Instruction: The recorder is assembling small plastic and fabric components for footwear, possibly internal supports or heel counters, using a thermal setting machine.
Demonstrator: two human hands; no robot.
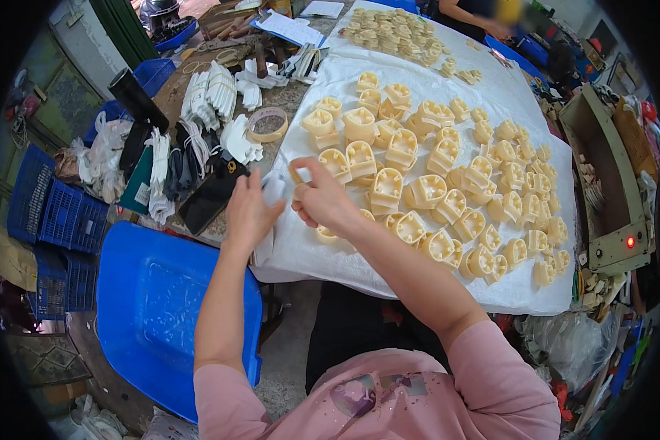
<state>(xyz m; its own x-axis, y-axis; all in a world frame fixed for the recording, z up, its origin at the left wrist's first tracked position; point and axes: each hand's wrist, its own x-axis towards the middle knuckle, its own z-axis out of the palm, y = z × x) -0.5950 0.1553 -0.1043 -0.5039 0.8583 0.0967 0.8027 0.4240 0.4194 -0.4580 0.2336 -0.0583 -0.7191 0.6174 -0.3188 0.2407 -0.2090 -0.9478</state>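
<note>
- The left hand is raised near the left edge of the white cloth, its fingers pointing up and its thumb set apart from them.
- Beside its thumb, between the two hands, is a blurred whitish thing; I cannot tell whether the left hand grips it.
- The right hand is curled, thumb and index finger pinching a small yellowish piece, whose exact kind is too small and blurred to tell. The piece is above the cloth's left part, just right of the whitish thing.
- Many cream molded parts, rounded and hollow with inner ribs, lie on the cloth right of and beyond the right hand, some touching, others apart.
- A second group of smaller-looking cream pieces lies at the cloth's far end.
- Left of the cloth are a tape roll lying flat, bundled white strips, a black cylinder leaning over, and a flat black object.
- Farther back is a clipboard with paper on it.
- A blue plastic tub is below the table's left side; blue crates stand farther left.
- At the right is a greenish metal housing with a lit red lamp.
- Near the top right, a co-worker's hand shows by the table's far edge.
</note>
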